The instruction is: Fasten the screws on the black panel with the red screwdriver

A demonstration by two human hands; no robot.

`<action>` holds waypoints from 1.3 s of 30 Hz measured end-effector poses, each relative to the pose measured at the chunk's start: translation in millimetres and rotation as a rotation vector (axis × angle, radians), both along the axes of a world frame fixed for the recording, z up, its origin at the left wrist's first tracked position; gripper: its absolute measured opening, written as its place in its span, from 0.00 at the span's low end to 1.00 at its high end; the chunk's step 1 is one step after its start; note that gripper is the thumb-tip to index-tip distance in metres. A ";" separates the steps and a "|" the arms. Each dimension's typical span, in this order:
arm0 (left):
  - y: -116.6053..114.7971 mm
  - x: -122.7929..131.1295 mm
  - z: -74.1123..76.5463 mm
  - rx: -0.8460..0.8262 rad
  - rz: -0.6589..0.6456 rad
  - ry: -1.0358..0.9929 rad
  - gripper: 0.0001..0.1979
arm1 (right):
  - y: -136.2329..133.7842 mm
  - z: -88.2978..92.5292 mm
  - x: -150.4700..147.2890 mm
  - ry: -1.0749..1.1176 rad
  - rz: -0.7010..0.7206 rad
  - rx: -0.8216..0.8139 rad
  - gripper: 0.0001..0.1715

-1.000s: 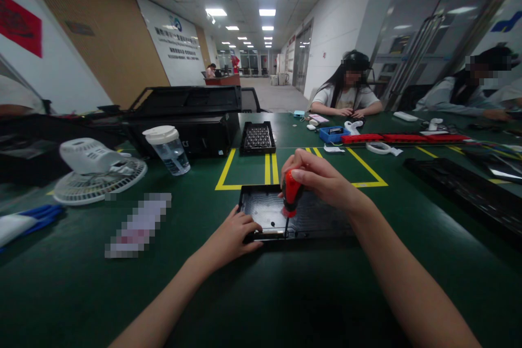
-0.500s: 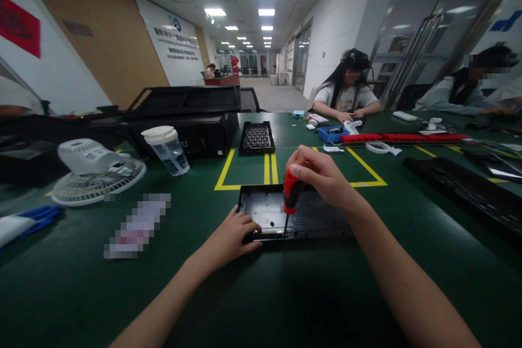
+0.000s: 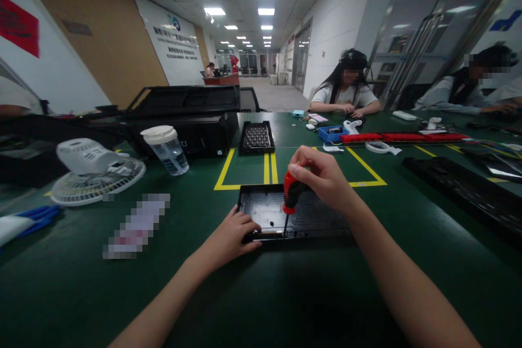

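so the right hand point(image 3: 320, 174) has its grip closed around the handle of a red and black screwdriver point(image 3: 292, 196), which leans a little with its dark shaft pointing down into a shallow rectangular black tray point(image 3: 261, 206), at the near wall. can't really tell what the tip is touching, too small. left hand point(image 3: 234, 234) has its grip on the tray's near left corner, fingers over the edge and thumb along the outside. tray's sitting on the dark green counter point(image 3: 204, 196), just this side of some yellow tape lines point(image 3: 236, 187). past those there's a small black box with rows of round cells point(image 3: 258, 137), and over left a clear bottle with a white lid point(image 3: 168, 152).
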State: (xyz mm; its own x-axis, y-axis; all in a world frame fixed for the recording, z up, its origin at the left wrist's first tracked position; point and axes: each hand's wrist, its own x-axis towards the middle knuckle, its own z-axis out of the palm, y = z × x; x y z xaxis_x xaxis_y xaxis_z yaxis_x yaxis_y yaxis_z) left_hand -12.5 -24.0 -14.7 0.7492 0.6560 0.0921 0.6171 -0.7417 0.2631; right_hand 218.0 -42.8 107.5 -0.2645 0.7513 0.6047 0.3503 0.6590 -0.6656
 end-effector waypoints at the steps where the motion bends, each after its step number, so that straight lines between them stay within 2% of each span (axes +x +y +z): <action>1: 0.2 -0.1 -0.2 -0.001 0.000 0.001 0.13 | -0.6 0.4 -0.5 0.001 -0.013 0.001 0.16; 13: -0.2 0.6 0.2 0.001 -0.001 -0.003 0.12 | -7.1 0.6 -3.7 -0.096 -0.121 0.032 0.15; 33: 0.6 1.2 -0.8 -0.013 0.001 -0.001 0.13 | -9.7 0.7 -5.8 -0.250 -0.340 0.251 0.15; 39: -0.9 2.1 3.0 -0.023 0.005 -0.003 0.12 | -11.8 0.8 -6.3 -0.319 -0.455 0.335 0.17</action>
